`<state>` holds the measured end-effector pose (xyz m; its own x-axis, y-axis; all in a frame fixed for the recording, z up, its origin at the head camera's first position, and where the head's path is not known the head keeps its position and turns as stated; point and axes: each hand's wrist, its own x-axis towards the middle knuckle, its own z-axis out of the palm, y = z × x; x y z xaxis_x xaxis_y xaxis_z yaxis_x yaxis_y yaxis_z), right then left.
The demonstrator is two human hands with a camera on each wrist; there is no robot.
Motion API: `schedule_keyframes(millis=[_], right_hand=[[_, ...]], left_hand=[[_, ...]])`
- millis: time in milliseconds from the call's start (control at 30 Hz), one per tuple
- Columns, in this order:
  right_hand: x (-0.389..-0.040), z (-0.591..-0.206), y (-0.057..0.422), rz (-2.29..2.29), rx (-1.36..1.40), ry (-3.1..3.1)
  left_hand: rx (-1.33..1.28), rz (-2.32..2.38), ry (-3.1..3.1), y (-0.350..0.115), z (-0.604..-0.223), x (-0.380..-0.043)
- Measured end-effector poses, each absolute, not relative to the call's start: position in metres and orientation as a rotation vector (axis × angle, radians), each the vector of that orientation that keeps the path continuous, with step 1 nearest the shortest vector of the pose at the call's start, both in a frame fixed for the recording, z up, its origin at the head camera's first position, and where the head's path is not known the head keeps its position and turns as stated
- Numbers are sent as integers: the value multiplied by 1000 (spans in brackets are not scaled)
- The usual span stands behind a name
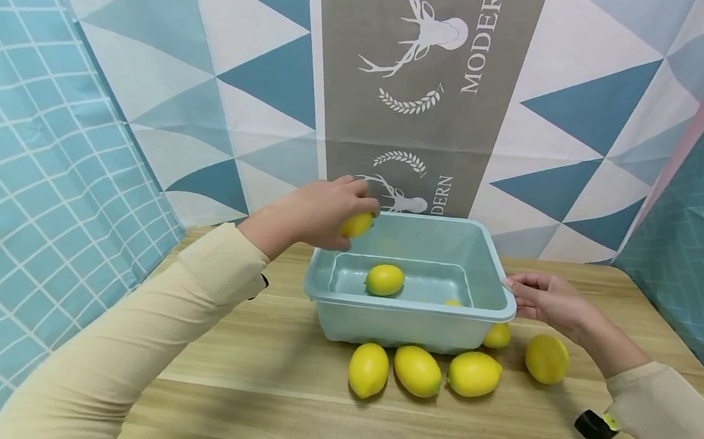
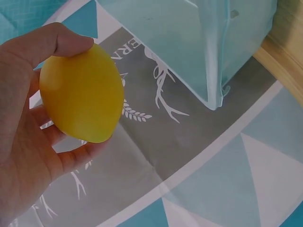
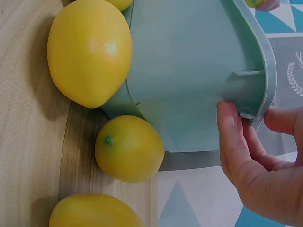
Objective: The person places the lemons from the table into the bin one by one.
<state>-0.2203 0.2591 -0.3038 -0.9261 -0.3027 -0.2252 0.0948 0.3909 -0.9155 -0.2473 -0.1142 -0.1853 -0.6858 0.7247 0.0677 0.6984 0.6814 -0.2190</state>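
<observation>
My left hand (image 1: pixel 335 210) grips a yellow lemon (image 2: pixel 83 94) over the left back part of a pale blue plastic bin (image 1: pixel 403 314). In the left wrist view the thumb (image 2: pixel 71 40) lies on top of the lemon and the fingers curl beneath it. One lemon (image 1: pixel 385 280) lies inside the bin, and a sliver of another yellow one (image 1: pixel 453 302) shows behind its front wall. At the bin's right front corner, my right hand (image 1: pixel 546 301) pinches the rim (image 3: pixel 271 71), thumb outside and fingers under the lip.
Along the bin's front lie three lemons, the left one (image 1: pixel 368 371), the middle one (image 1: pixel 417 372) and the right one (image 1: pixel 474 374). Two more, one by the corner (image 1: pixel 497 335) and one farther right (image 1: pixel 547 359), rest on the wooden table (image 1: pixel 242 408). A patterned cloth (image 1: pixel 262 95) hangs behind.
</observation>
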Motion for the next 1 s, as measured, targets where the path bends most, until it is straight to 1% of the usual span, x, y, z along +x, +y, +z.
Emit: schedule_keyframes(millis=[600, 1000], right_hand=[[-223, -305, 260, -1544, -166, 2303], [-224, -305, 260, -1545, -166, 2306]], left_hand=[[-1253, 229, -2717, -86, -196, -271], [-1238, 176, -2763, -68, -199, -287]])
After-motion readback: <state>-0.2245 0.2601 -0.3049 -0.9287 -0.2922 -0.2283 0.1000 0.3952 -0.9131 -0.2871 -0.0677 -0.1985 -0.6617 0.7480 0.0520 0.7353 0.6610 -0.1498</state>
